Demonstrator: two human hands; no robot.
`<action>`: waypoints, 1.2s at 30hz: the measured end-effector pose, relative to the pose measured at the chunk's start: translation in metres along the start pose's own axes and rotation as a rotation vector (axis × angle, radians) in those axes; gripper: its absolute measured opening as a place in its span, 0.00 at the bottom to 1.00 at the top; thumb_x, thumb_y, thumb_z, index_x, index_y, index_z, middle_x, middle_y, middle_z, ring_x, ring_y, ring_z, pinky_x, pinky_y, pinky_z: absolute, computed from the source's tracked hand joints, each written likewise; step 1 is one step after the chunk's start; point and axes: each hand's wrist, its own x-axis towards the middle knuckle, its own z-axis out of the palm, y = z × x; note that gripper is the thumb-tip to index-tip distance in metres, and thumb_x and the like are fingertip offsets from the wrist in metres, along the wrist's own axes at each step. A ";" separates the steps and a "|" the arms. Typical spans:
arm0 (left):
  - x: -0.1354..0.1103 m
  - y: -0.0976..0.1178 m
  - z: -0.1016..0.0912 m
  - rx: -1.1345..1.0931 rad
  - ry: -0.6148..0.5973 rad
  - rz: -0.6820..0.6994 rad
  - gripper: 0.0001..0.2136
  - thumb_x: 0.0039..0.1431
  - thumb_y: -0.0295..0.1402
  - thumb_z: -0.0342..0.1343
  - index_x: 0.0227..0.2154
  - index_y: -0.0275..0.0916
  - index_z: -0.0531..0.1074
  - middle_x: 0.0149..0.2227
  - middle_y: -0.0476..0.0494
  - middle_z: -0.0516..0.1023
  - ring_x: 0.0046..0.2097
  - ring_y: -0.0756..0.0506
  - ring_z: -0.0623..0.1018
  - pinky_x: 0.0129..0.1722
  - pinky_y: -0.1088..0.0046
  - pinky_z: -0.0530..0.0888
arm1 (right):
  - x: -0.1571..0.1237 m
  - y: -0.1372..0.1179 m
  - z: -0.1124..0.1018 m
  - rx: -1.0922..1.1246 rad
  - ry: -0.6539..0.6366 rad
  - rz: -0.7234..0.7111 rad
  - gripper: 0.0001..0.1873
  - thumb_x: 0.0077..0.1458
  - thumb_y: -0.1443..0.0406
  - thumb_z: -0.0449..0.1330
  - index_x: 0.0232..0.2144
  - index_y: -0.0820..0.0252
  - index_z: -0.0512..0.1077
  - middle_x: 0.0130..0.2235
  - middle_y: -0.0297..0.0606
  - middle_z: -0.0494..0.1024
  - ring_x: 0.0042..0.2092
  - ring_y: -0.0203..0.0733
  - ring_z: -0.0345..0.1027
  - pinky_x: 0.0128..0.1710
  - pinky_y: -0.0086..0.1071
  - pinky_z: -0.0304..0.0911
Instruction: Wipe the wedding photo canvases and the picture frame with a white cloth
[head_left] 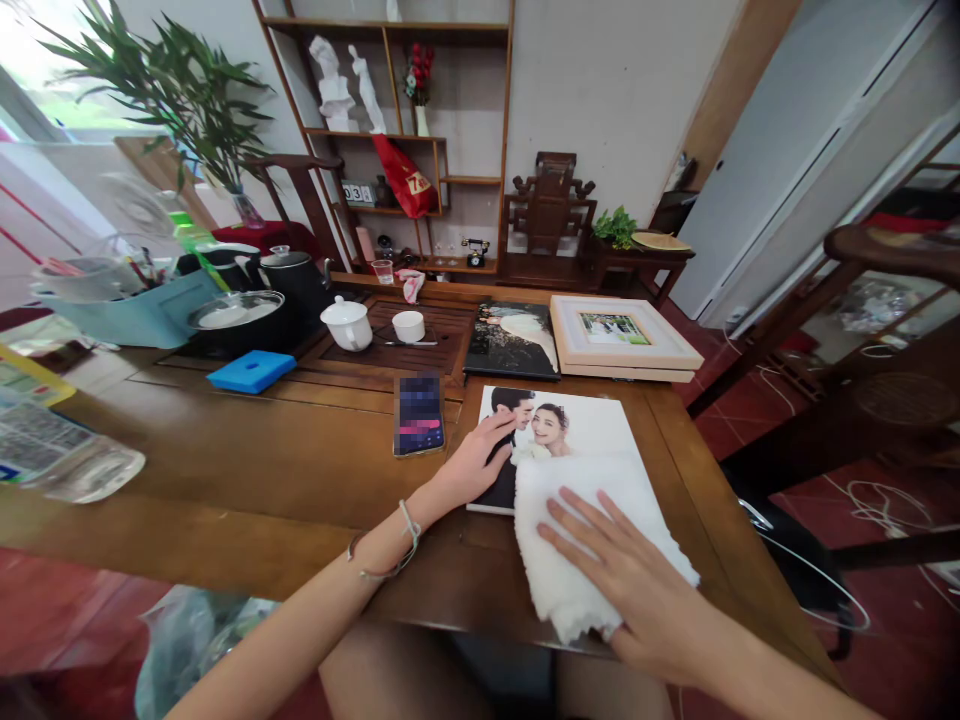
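A photo album (600, 420) with a couple's portrait on its white cover lies flat near the table's front edge. My left hand (480, 460) rests on the cover's left part, its fingers stretched out over the picture. Over the lower right of the album is spread a white towel (540, 590), which hangs past the cover's near edge. Flat on this towel lies my right hand (600, 555), fingers apart; its thumb is mostly hidden. To the left of the album is a phone (419, 415) with its screen lit.
Behind the album lie a dark photo book (487, 350) and a light wooden picture frame (660, 345). A lidded white cup (347, 324) and a small white bowl (409, 326) stand on the tea tray (442, 360). Leftward are a blue sponge-like block (251, 371), a kettle (289, 290) and a clear bottle (67, 450).
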 end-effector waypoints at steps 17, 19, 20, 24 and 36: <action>0.000 0.002 -0.001 0.009 -0.025 -0.022 0.19 0.67 0.29 0.47 0.59 0.36 0.66 0.63 0.34 0.66 0.67 0.39 0.62 0.66 0.52 0.61 | 0.083 0.089 -0.014 -0.076 0.211 0.227 0.41 0.47 0.70 0.51 0.66 0.62 0.57 0.69 0.45 0.53 0.70 0.53 0.39 0.66 0.60 0.34; 0.000 0.000 0.001 0.016 -0.019 -0.019 0.19 0.66 0.28 0.48 0.59 0.37 0.66 0.63 0.34 0.67 0.67 0.38 0.62 0.65 0.52 0.61 | 0.059 0.064 -0.007 -0.096 0.176 0.160 0.45 0.42 0.71 0.52 0.67 0.62 0.55 0.69 0.44 0.51 0.70 0.53 0.35 0.66 0.60 0.32; 0.000 -0.001 0.001 0.017 -0.015 -0.012 0.19 0.66 0.28 0.48 0.59 0.37 0.67 0.63 0.35 0.67 0.67 0.39 0.63 0.65 0.52 0.61 | 0.045 0.051 -0.003 -0.110 0.167 0.128 0.48 0.40 0.72 0.52 0.67 0.62 0.53 0.70 0.43 0.49 0.71 0.53 0.33 0.66 0.60 0.30; 0.000 -0.002 0.003 0.019 -0.007 -0.005 0.19 0.66 0.27 0.47 0.59 0.38 0.67 0.63 0.35 0.67 0.66 0.39 0.64 0.66 0.52 0.61 | 0.004 0.014 0.007 -0.136 0.126 0.003 0.55 0.33 0.73 0.52 0.68 0.62 0.49 0.71 0.42 0.44 0.71 0.55 0.29 0.66 0.60 0.29; 0.000 -0.002 0.002 0.027 -0.052 -0.024 0.20 0.67 0.28 0.45 0.60 0.37 0.64 0.64 0.36 0.65 0.68 0.38 0.61 0.66 0.51 0.59 | 0.034 0.113 -0.010 -0.077 0.216 0.292 0.41 0.48 0.70 0.50 0.66 0.59 0.56 0.69 0.43 0.53 0.70 0.53 0.40 0.65 0.61 0.37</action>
